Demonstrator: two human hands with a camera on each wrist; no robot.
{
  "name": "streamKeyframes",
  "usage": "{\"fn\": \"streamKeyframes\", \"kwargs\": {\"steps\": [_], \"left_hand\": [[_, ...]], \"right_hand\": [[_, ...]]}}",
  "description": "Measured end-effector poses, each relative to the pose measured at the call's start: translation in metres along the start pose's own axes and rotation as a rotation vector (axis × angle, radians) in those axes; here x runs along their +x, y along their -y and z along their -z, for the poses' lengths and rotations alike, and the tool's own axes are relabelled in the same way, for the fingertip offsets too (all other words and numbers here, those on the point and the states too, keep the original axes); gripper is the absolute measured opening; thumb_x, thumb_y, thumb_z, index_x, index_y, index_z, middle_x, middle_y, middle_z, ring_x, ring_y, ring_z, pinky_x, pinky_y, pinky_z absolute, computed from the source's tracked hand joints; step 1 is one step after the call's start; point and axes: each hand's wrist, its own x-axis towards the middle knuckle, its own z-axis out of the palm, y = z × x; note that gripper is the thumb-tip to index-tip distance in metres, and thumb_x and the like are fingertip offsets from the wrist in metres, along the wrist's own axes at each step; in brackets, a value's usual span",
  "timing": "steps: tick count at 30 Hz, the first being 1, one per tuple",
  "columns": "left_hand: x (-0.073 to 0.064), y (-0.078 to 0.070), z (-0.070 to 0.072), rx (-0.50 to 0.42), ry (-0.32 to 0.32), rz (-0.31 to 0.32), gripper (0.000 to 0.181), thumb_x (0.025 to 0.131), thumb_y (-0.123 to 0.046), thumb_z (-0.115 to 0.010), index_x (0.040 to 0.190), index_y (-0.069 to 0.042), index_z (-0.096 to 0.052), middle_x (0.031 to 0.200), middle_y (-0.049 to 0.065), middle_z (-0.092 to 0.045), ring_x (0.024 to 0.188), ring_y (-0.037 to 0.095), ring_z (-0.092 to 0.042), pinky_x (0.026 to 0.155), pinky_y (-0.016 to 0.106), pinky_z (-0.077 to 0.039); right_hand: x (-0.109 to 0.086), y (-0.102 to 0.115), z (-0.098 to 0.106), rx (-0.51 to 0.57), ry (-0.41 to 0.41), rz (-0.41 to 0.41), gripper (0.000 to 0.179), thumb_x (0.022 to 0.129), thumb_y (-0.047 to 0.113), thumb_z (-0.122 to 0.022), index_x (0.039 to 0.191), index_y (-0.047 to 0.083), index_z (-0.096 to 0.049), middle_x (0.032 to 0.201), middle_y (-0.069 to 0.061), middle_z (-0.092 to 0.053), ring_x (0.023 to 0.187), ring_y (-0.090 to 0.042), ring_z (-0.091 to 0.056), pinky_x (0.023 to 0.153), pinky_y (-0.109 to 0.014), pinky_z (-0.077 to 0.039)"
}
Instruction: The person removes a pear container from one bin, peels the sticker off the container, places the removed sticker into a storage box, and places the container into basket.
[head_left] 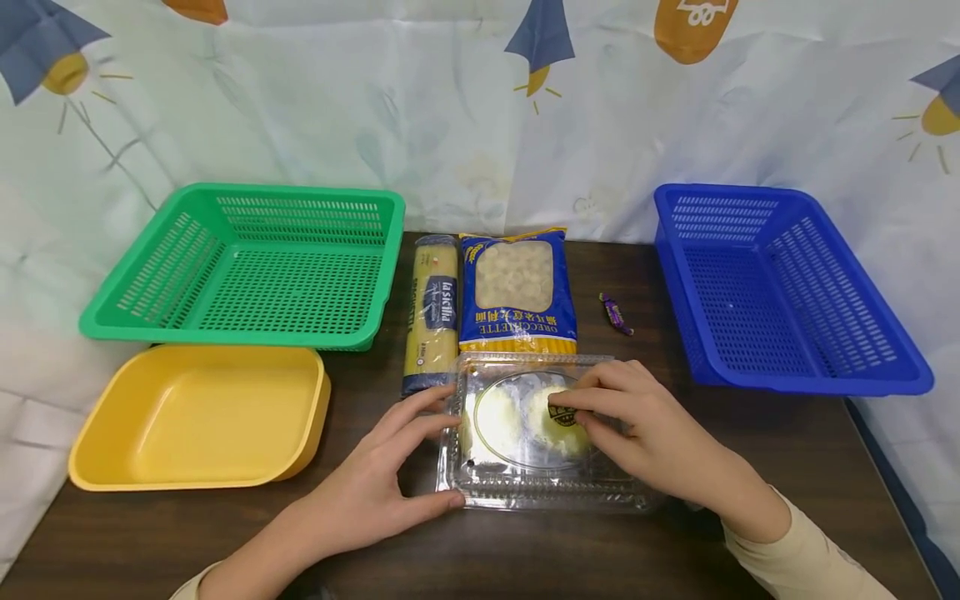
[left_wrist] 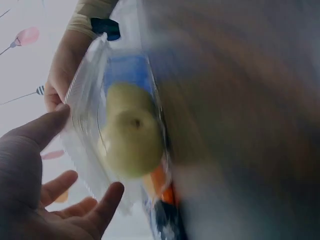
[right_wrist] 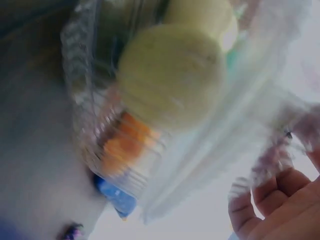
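Note:
A clear plastic clamshell box (head_left: 517,498) sits on the table with its lid down. Inside are two round, pale yellow-green fruits (left_wrist: 132,145), one with a stem hollow. My left hand (head_left: 378,475) steadies the box's left side, fingers spread, with the thumb by the front corner and the fingertips farther back. Over the lid, my right hand (head_left: 648,425) pinches a black and gold sticker (head_left: 561,413) between thumb and fingers, right at the lid's surface. Blur softens the lid in the right wrist view.
Behind the box lie a spaghetti pack (head_left: 431,312) and a blue orecchiette bag (head_left: 517,292). A purple-wrapped candy (head_left: 616,313) lies to their right. A green basket (head_left: 382,275) and yellow tub (head_left: 313,400) stand left; a blue basket (head_left: 686,333) stands right.

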Motion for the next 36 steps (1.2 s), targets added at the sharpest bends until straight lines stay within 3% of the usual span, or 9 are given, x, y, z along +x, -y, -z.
{"fn": "streamKeyframes", "kwargs": {"steps": [3, 7, 11, 18, 24, 26, 31, 33, 36], "left_hand": [[-0.002, 0.000, 0.008, -0.003, -0.020, -0.007, 0.079, 0.086, -0.041, -0.097, 0.153, -0.023, -0.059, 0.172, 0.001, -0.039, 0.123, 0.012, -0.067, 0.106, 0.038, -0.056], [-0.008, -0.001, 0.023, 0.026, -0.080, -0.032, 0.080, 0.085, -0.034, -0.098, 0.153, -0.019, -0.058, 0.168, 0.004, -0.045, 0.121, 0.019, -0.068, 0.101, 0.028, -0.057], [-0.020, -0.002, 0.046, 0.116, -0.149, -0.013, 0.086, 0.080, -0.031, -0.102, 0.155, -0.021, -0.058, 0.165, 0.004, -0.049, 0.121, 0.017, -0.066, 0.102, 0.015, -0.049], [-0.049, 0.011, 0.093, 0.230, -0.298, 0.101, 0.105, 0.059, -0.012, -0.109, 0.153, -0.017, -0.063, 0.161, 0.005, -0.054, 0.120, 0.001, -0.060, 0.106, 0.007, -0.039], [-0.084, 0.041, 0.122, 0.284, -0.376, 0.247, 0.113, 0.052, -0.011, -0.111, 0.155, -0.013, -0.062, 0.161, 0.007, -0.055, 0.143, -0.004, -0.042, 0.108, 0.004, -0.025], [-0.097, 0.049, 0.129, 0.286, -0.396, 0.310, 0.114, 0.053, -0.011, -0.111, 0.156, -0.011, -0.061, 0.164, 0.000, -0.051, 0.152, -0.002, -0.033, 0.113, 0.007, -0.019], [-0.126, 0.067, 0.149, 0.308, -0.486, 0.422, 0.113, 0.054, -0.008, -0.109, 0.155, -0.005, -0.060, 0.168, -0.017, -0.042, 0.159, 0.007, -0.029, 0.122, 0.019, -0.012], [-0.136, 0.074, 0.157, 0.342, -0.509, 0.448, 0.112, 0.054, -0.009, -0.108, 0.154, 0.002, -0.059, 0.172, -0.006, -0.042, 0.162, 0.022, -0.030, 0.129, 0.029, -0.010], [-0.151, 0.084, 0.166, 0.378, -0.507, 0.509, 0.110, 0.062, -0.014, -0.107, 0.155, 0.009, -0.053, 0.176, 0.012, -0.034, 0.163, 0.044, -0.024, 0.134, 0.054, -0.006]], "right_hand": [[0.004, 0.002, 0.008, 0.011, 0.002, -0.004, 0.042, 0.093, -0.004, -0.076, 0.127, 0.019, -0.082, 0.109, 0.014, -0.068, 0.100, -0.009, -0.058, 0.093, -0.035, -0.043], [0.016, 0.005, 0.013, 0.028, 0.007, 0.019, 0.042, 0.094, -0.005, -0.074, 0.129, 0.018, -0.081, 0.109, 0.013, -0.068, 0.098, -0.009, -0.057, 0.087, -0.032, -0.043], [0.034, 0.007, 0.012, 0.038, 0.019, 0.052, 0.043, 0.094, -0.006, -0.072, 0.128, 0.018, -0.081, 0.104, 0.013, -0.066, 0.094, -0.009, -0.054, 0.080, -0.028, -0.042], [0.066, 0.010, 0.011, 0.131, 0.050, 0.050, 0.040, 0.097, -0.008, -0.070, 0.127, 0.015, -0.082, 0.096, 0.012, -0.062, 0.083, -0.013, -0.053, 0.066, -0.028, -0.046], [0.081, 0.011, 0.019, 0.195, 0.135, -0.034, 0.039, 0.102, -0.003, -0.070, 0.131, 0.019, -0.082, 0.096, 0.014, -0.063, 0.082, -0.009, -0.053, 0.062, -0.029, -0.048], [0.082, 0.010, 0.024, 0.188, 0.149, -0.039, 0.039, 0.102, -0.003, -0.070, 0.132, 0.020, -0.081, 0.097, 0.015, -0.063, 0.082, -0.008, -0.053, 0.062, -0.029, -0.048], [0.088, 0.008, 0.033, 0.209, 0.120, -0.014, 0.039, 0.101, -0.004, -0.069, 0.130, 0.018, -0.082, 0.097, 0.013, -0.063, 0.077, -0.009, -0.053, 0.059, -0.028, -0.046], [0.095, 0.009, 0.033, 0.238, 0.104, -0.007, 0.037, 0.102, -0.004, -0.069, 0.130, 0.016, -0.081, 0.098, 0.011, -0.065, 0.078, -0.011, -0.054, 0.061, -0.028, -0.046], [0.110, 0.010, 0.029, 0.279, 0.094, -0.016, 0.036, 0.103, -0.002, -0.069, 0.131, 0.016, -0.081, 0.099, 0.010, -0.067, 0.083, -0.013, -0.057, 0.065, -0.031, -0.047]]}}
